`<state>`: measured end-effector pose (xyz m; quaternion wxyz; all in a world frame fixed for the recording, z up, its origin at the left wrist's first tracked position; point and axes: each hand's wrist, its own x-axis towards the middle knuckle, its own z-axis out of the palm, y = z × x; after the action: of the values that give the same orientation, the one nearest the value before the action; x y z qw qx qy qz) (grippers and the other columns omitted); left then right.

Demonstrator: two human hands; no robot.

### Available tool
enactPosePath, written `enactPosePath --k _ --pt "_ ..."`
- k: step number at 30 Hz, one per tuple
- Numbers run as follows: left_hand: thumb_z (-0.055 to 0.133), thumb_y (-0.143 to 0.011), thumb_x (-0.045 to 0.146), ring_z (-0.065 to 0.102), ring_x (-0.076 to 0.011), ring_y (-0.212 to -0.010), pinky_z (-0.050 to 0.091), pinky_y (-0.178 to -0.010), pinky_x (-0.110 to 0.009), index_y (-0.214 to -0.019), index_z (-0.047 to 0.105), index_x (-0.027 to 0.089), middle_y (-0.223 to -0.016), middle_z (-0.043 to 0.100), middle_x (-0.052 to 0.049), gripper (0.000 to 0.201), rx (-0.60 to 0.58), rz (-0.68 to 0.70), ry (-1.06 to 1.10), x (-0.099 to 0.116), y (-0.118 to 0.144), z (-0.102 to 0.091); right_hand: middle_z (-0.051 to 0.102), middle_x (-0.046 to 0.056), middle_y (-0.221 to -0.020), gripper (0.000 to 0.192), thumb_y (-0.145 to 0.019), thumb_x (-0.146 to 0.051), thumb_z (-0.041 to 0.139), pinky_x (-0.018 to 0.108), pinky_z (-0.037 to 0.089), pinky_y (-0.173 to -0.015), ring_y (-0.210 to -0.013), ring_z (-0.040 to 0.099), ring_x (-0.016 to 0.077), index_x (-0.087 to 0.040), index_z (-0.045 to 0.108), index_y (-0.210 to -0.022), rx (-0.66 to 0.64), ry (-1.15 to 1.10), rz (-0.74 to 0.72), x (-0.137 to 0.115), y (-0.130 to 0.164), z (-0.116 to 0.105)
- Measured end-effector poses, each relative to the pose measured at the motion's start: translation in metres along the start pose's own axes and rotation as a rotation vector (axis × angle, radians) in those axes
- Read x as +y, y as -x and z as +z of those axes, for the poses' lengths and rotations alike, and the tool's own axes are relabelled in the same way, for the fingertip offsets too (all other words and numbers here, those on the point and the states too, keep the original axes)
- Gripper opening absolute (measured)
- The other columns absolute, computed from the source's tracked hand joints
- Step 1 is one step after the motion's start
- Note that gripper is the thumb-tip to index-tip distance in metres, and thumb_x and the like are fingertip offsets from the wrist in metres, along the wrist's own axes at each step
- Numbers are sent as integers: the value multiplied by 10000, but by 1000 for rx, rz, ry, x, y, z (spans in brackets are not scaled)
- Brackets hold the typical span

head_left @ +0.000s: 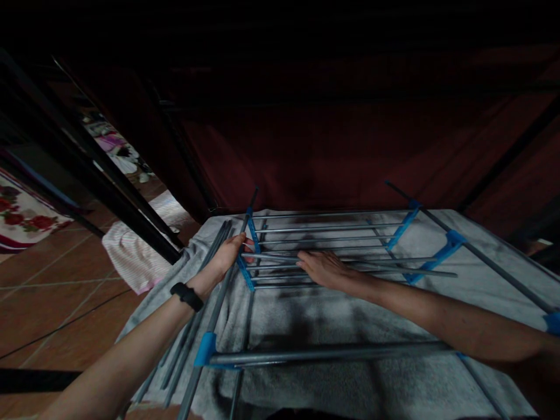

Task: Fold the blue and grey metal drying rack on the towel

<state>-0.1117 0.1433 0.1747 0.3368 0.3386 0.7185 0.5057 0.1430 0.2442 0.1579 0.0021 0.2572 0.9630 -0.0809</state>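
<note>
Grey metal fills my view, and I start at my fingers. My left hand is curled around the side rail of a drying rack frame, fingers clenched on the tube just beside a blue plastic connector; to my eye that grip steadies the frame. My right hand lies flat, palm down, on a few loose rods that cross the rack's fixed bars at a slight slant. Its fingers look spread and pressing rather than wrapped round anything, though I cannot tell whether a rod is pinched underneath. Pressing down would keep the loose rods from rolling on the bars.

A black wristband sits on my left wrist. Nearer to me than both hands, another thick tube runs crosswise, capped on its left end by a blue joint. Left of my left hand, a bundle of spare rods lies alongside the rail. Further blue clips hold the frame to the right of my right hand.

Everything rests on a pale grey blanket spread beneath the rack, probably as padding for the metal. Beyond it to the left are brown floor tiles, a pink striped cloth and a flowered mat. Dark red fabric hangs past the rack.
</note>
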Motion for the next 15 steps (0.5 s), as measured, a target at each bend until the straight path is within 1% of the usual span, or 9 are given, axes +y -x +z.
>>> enactPosePath --k 5,9,15 --pt "516 -845 505 609 -176 -494 472 -473 -269 -861 634 171 -617 607 -15 355 -23 -12 8 -3 -2 -1 713 56 -1055 282 -1033 -366 340 313 434 -736 -921 676 238 -238 582 -1097 56 36 -45 4 -3 1" --pt "518 -823 556 595 -181 -485 467 -470 -276 -863 639 161 -589 606 -20 415 -34 10 -13 -6 -4 -2 702 63 -1081 296 -1036 -384 334 327 443 -749 -919 669 240 -240 582 -1109 70 67 -64 9 -6 3" --pt "530 -801 590 612 -191 -510 463 -488 -283 -886 640 148 -609 619 -25 463 -23 20 -34 -7 -5 -4 704 58 -1069 283 -1037 -378 346 323 441 -729 -913 669 234 -238 585 -1092 98 61 -85 10 -5 5"
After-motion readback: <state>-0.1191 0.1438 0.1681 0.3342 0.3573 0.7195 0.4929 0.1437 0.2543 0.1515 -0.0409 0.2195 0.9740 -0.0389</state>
